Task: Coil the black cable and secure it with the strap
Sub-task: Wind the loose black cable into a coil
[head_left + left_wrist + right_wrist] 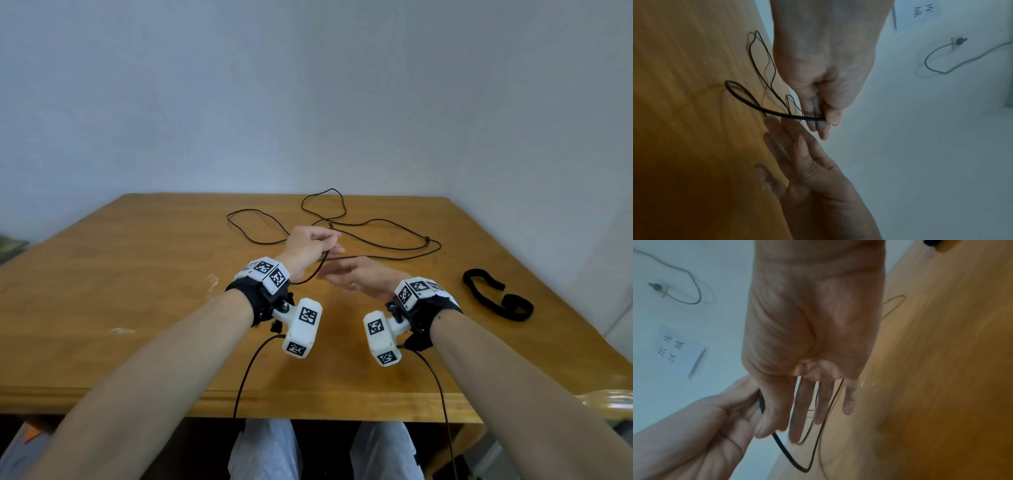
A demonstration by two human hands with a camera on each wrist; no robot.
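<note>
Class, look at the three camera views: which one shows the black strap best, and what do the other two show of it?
The head view shows it best: the whole black strap lies looped on the wooden table, to the right of the right hand and untouched. The right wrist view catches only a dark scrap at its top edge, perhaps the strap. The left wrist view shows none of it.

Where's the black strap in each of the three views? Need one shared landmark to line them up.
Head: the black strap lies on the table, right of the right hand, untouched.
Left wrist: not in it.
Right wrist: a dark shape cut off at the top edge may be it; cannot tell.
Shared landmark: the black cable gripped by the left hand.
</note>
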